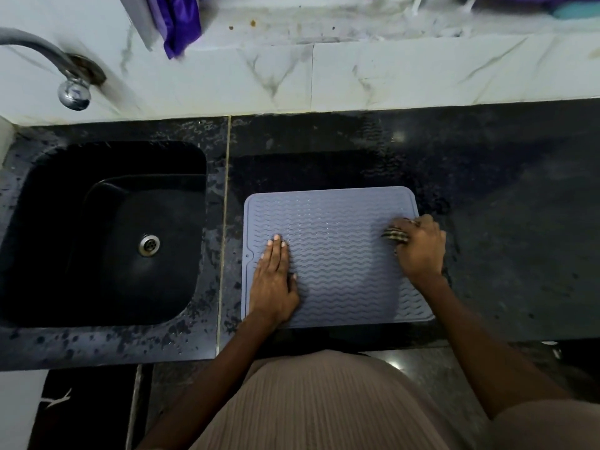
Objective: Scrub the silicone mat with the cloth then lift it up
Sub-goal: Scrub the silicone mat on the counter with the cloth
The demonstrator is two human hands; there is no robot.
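A grey-blue silicone mat (337,228) with wavy ridges lies flat on the black counter (503,222), close to the front edge. My left hand (274,277) rests flat on the mat's left part, fingers straight and together, pressing down. My right hand (420,246) sits at the mat's right edge, closed over a bunched striped cloth (394,234). Only a small dark-and-light striped bit of the cloth shows under the fingers, touching the mat.
A black sink (107,235) with a metal drain (148,245) lies left of the mat. A chrome tap (69,87) juts from the marble wall above it. Purple fabric (181,21) hangs at the top. The counter is wet and speckled.
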